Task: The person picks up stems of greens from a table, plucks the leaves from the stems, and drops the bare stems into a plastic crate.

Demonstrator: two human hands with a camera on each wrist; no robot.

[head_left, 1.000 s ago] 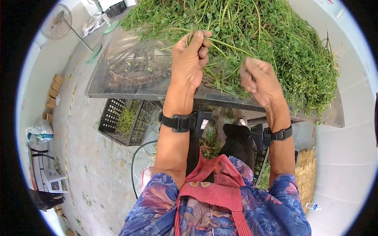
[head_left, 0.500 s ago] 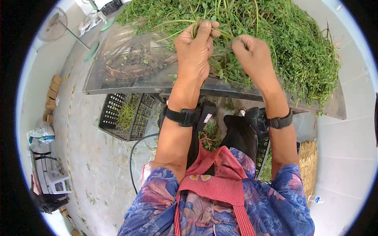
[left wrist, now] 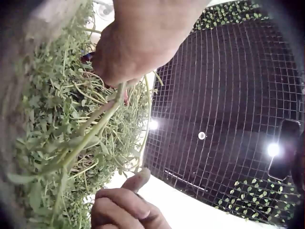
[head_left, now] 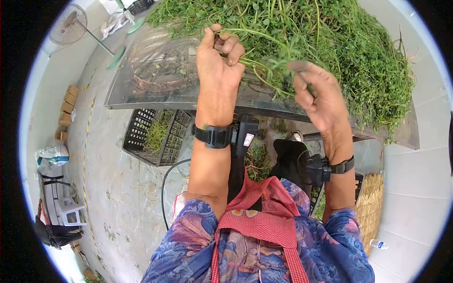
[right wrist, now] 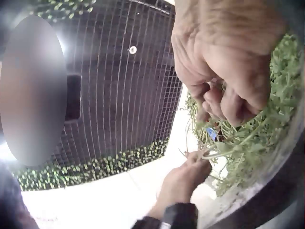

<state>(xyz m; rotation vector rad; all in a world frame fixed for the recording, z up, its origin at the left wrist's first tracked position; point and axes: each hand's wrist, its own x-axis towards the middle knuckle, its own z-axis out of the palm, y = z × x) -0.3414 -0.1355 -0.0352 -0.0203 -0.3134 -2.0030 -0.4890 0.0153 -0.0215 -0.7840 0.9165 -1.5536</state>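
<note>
Left hand (head_left: pixel 219 61) up over the desk front, fingers curled round a few long green stems (left wrist: pixel 90 136), which stick out to the right, leafy ends toward the other hand; right hand (head_left: pixel 323 94) just beside those ends, half open, fingers bent, thumb and forefinger apart, blurred at the tips so can't tell if it has hold of anything. Big heap of leafy greens (head_left: pixel 349 66) just beyond both hands, covering the far and right part of the dark desk (head_left: pixel 137 99). Black crate (head_left: pixel 137 132) with cut stems inside sits on the floor below the desk, left side. Person wears a red checked apron (head_left: pixel 259 226), camera strapped to each wrist. Standing fan (head_left: pixel 68 24), cardboard boxes (head_left: pixel 67 111) and white stool (head_left: pixel 71 212) far left, bottle (head_left: pixel 379 244) lower right near a straw mat (head_left: pixel 371 203)
</note>
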